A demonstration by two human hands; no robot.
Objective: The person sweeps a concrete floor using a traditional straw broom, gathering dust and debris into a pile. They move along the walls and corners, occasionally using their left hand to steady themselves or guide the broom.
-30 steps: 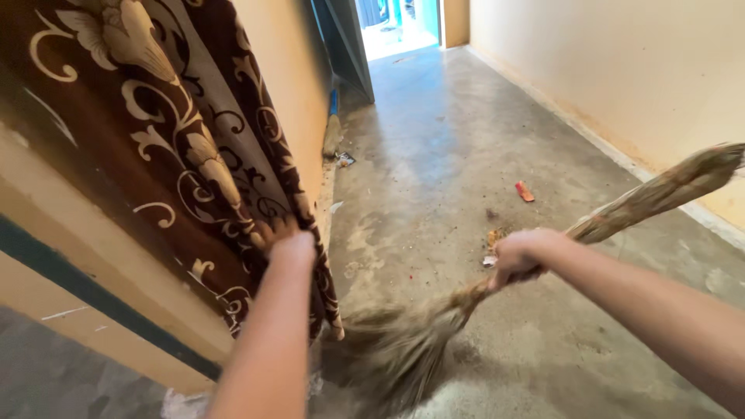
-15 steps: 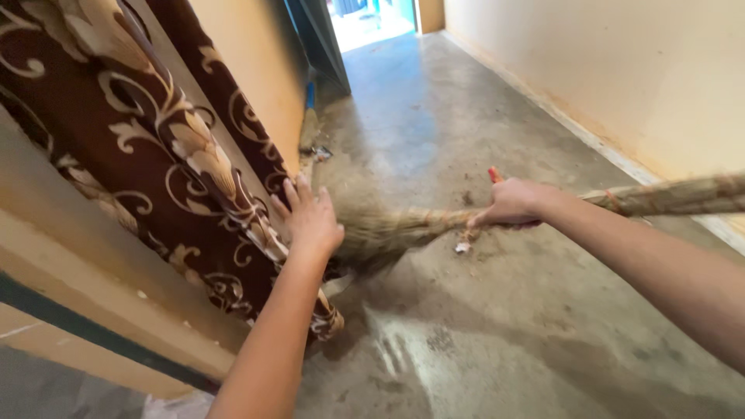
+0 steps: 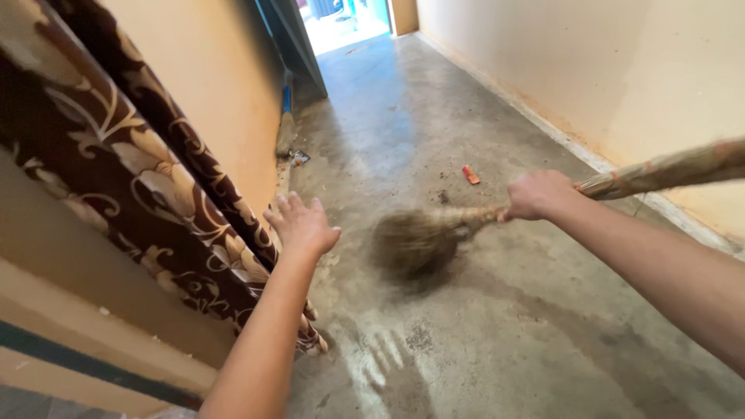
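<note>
My right hand [image 3: 538, 194] grips the middle of a straw broom [image 3: 660, 172]. The broom's bristle head [image 3: 415, 242] is blurred and sits low over the concrete floor [image 3: 497, 326] in the middle of the corridor. My left hand [image 3: 301, 225] is open with fingers spread, right beside the edge of a brown curtain with cream flower patterns [image 3: 132, 186], which hangs against the left wall. Whether the fingers touch the cloth I cannot tell. Pale sweep marks [image 3: 380, 353] streak the floor near the curtain's hem.
A small red scrap [image 3: 470, 174] and dark crumbs lie on the floor beyond the broom head. A second broom with a blue handle [image 3: 286, 124] leans on the orange left wall. A cream wall [image 3: 621, 70] runs along the right. A bright doorway [image 3: 341, 19] ends the corridor.
The broom head has swung from near the curtain's hem out to the middle of the floor. My left hand has let the curtain go and opened beside it.
</note>
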